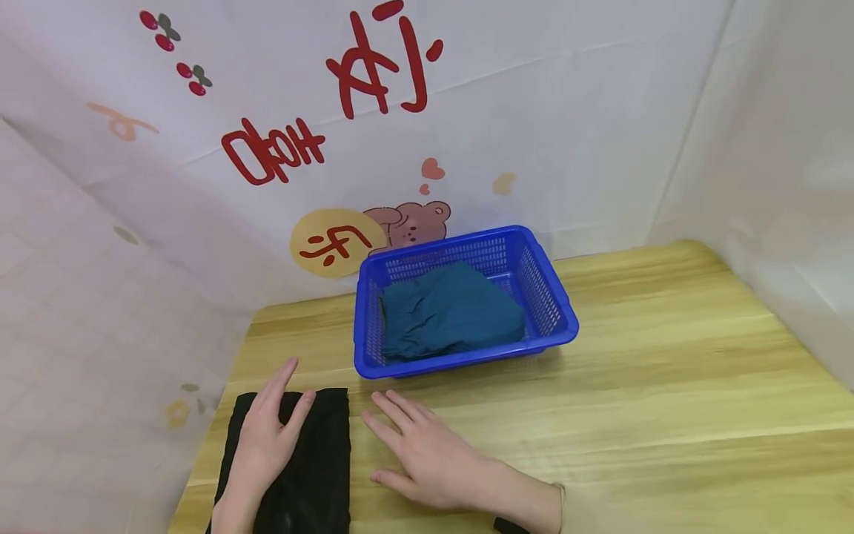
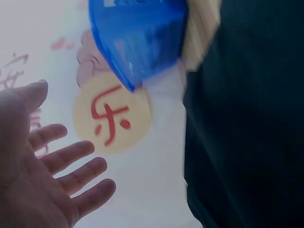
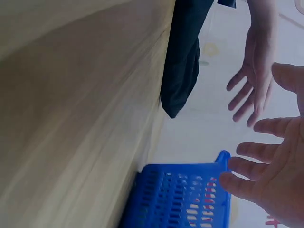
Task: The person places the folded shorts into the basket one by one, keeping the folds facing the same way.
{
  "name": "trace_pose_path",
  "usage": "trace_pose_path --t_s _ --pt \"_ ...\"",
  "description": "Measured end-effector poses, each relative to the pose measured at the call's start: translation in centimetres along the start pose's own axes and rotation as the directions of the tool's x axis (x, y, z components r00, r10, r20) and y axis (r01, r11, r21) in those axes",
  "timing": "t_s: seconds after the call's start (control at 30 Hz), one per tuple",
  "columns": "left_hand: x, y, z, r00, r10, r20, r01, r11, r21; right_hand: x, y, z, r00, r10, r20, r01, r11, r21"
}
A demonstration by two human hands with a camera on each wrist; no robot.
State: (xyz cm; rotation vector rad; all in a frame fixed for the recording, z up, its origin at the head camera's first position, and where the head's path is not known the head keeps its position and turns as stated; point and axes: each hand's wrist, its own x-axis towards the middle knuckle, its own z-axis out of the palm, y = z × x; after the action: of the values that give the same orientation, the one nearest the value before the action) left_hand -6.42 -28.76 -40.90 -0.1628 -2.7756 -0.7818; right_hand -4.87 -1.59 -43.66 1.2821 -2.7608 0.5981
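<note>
Black cloth (image 1: 320,467) is lying flat along the table's (image 1: 680,400) left edge. Left hand (image 1: 267,437) is hovering over it — fingers extending loosely, holding nothing. Right hand (image 1: 427,456) is hovering above the table, right of the cloth — fingers spreading wide, holding nothing. Blue basket (image 1: 361,319) is sitting by the table's far edge, teal cloth (image 1: 447,311) lying inside. Wall sheet (image 1: 567,111) behind is showing red Chinese characters; yellow circle (image 1: 333,245) is reading "乐".
</note>
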Motion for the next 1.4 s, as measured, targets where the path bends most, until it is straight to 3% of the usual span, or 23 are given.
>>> trace_pose_path --t_s 0.17,0.3,0.47,0.7,0.8,0.97,1.03,1.1,1.2,1.4 --pt "0.2 -2.2 -0.5 0.995 -0.084 0.056 0.083 0.996 0.008 1.2 0.0 1.0 0.999 0.019 0.030 -0.019 1.000 0.001" --pt "0.4 -3.7 -1.4 0.986 -0.116 0.118 0.114 0.993 0.022 2.3 0.0 1.5 0.995 0.038 0.096 -0.040 0.999 0.019" --pt "0.6 -5.4 -2.4 0.956 -0.202 0.212 0.196 0.979 0.049 3.8 -0.4 2.1 0.973 0.082 0.215 -0.100 0.993 0.070" --pt "0.6 -7.7 -2.8 0.899 -0.316 0.303 0.296 0.949 0.111 5.9 -1.3 2.7 0.943 0.163 0.289 -0.201 0.974 0.108" --pt "0.5 -8.8 -3.0 0.861 -0.380 0.336 0.353 0.925 0.142 6.7 -1.7 3.2 0.935 0.177 0.306 -0.220 0.969 0.112" --pt "-0.1 -10.3 -3.1 0.785 -0.484 0.386 0.430 0.875 0.224 8.0 -2.6 3.9 0.932 0.179 0.316 -0.213 0.974 0.077" --pt "-0.3 -10.6 -3.1 0.760 -0.515 0.396 0.450 0.857 0.250 8.3 -3.0 4.2 0.929 0.177 0.324 -0.206 0.977 0.058" --pt "-0.5 -10.6 -3.0 0.748 -0.532 0.398 0.464 0.847 0.260 8.7 -3.4 4.5 0.924 0.184 0.337 -0.207 0.978 0.034" --pt "-0.7 -10.5 -2.9 0.742 -0.541 0.395 0.472 0.841 0.266 9.1 -3.7 4.8 0.912 0.206 0.354 -0.219 0.976 -0.003" --pt "-1.0 -9.8 -2.6 0.769 -0.513 0.381 0.446 0.858 0.255 9.4 -4.0 5.3 0.899 0.243 0.365 -0.234 0.970 -0.068"
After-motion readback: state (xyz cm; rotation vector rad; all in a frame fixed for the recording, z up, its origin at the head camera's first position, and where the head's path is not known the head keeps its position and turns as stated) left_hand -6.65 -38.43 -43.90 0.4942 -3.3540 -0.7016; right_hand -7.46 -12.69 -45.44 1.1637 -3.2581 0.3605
